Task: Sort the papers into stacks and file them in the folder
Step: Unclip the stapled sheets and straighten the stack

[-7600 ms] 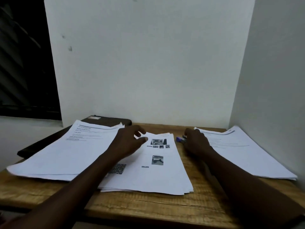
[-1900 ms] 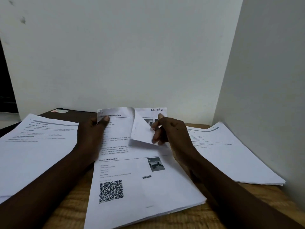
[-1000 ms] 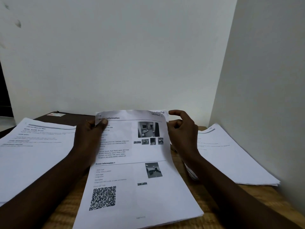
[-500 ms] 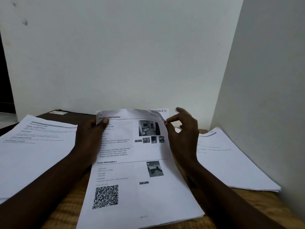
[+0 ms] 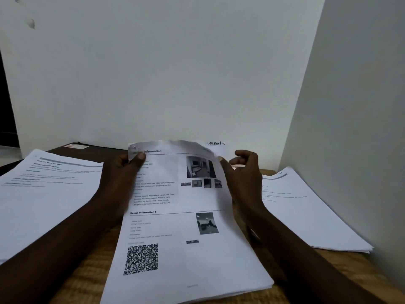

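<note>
A: Papers (image 5: 188,266), where did they lie just then?

B: In three lots on the table (image 5: 83,279). A left stack (image 5: 43,205) covered its left edge, lying partly over the dark folder (image 5: 98,150) at the far left corner. The left grip (image 5: 122,172) pinched the top sheet (image 5: 175,194) of the middle stack (image 5: 219,288) by its far left corner, thumb on top.

A: And what had changed?

B: Two seconds before, the right grip (image 5: 243,174) had that sheet's far right corner folded back. Now it was released, fingers loosely curled just beside that corner, and the sheet lay nearly flat again. A right stack (image 5: 306,211) sat along the right edge.

A: Meaning?

B: I judged that page checked, the sorting unfinished, and nothing filed yet.
</note>
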A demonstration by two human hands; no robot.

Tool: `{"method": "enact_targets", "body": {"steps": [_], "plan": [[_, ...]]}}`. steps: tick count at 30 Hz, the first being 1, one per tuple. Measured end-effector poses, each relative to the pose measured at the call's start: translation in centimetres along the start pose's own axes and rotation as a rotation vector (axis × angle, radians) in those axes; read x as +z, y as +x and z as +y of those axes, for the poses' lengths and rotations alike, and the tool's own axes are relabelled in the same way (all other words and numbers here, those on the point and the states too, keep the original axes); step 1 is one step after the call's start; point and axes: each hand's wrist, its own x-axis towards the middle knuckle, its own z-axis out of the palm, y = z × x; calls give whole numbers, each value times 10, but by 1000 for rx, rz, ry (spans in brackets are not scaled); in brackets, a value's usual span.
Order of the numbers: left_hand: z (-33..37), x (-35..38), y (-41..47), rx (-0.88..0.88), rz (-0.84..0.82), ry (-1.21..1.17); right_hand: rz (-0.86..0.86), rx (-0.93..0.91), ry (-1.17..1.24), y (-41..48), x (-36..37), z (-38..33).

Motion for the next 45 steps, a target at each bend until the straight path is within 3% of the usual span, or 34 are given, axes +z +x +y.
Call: {"method": "enact_targets", "body": {"steps": [26,30,35,37,41,45], "plan": [[2,-1,0,-15,39,7,71,-254,-15,-3,1,1],[2,-4,3,-7,64,14,-61,-325,82,-3,0,-3],[2,-6,1,1,48,22,-380,-9,298,-14,4,-14],[4,-5,-3,-39,-18,-45,-317,40,316,-13,5,-11],[7,0,-8,-86,-145,-137,40,-70,-10,0,-2,-1],[5,1,-7,-47,-117,-108,-22,-4,107,5,-10,1]]}}
